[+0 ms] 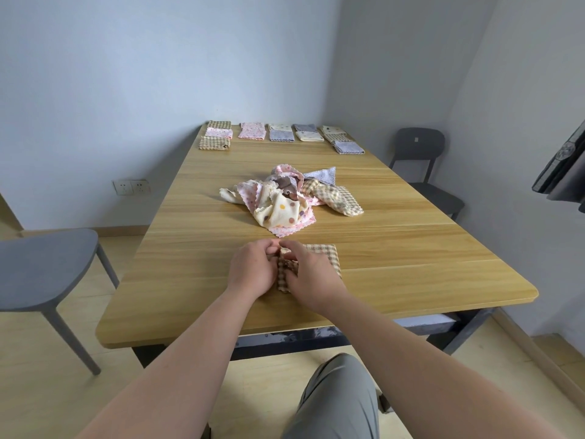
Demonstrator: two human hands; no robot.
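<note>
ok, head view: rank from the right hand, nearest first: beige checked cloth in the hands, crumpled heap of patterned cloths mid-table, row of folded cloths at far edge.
1. Beige checked cloth: gripped by the right hand, near edge.
2. Crumpled heap of patterned cloths: mid-table, straight ahead.
3. Row of folded cloths: far edge, by the wall.

1. Pale blue-grey walls are meeting in the far right corner, and soft, even light is falling on them.
2. A long wooden table is reaching back to the far wall.
3. A grey chair is standing at the near left, and a darker chair is standing at the right.
4. Two sockets are sitting low on the left wall.
5. A beige floor is showing below.
6. Dark fabric is hanging at the right edge.
</note>
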